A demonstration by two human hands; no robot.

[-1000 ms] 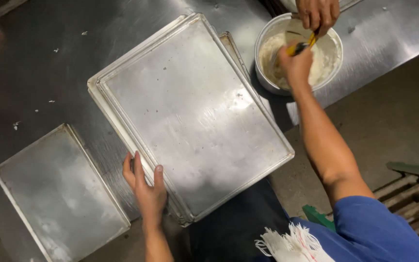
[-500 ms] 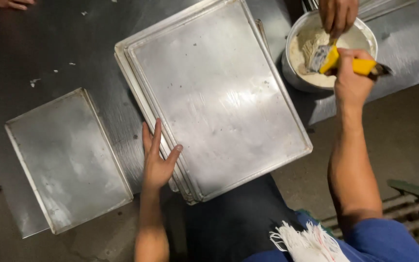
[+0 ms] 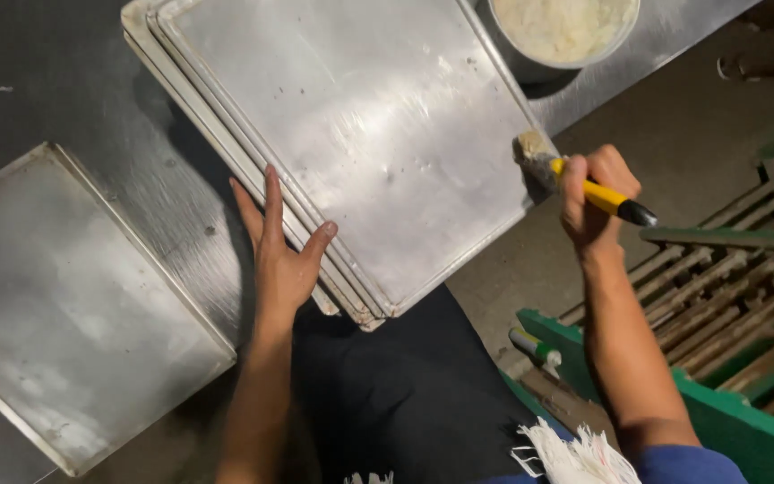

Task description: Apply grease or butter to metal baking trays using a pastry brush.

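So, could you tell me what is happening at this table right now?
A person stands at a metal table with a stack of baking trays before them. The left hand lies flat against the stack's near-left edge. The right hand grips a yellow-handled brush, its bristles at the right rim of the top tray. A bowl of pale paste sits beyond the stack, and a single tray lies apart on the left.

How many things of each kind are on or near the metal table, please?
Metal baking trays: 4, a stack of three under the left hand, plus one single tray
Bowls of white paste: 1
Yellow-handled brushes: 1, held in the right hand
Total: 6
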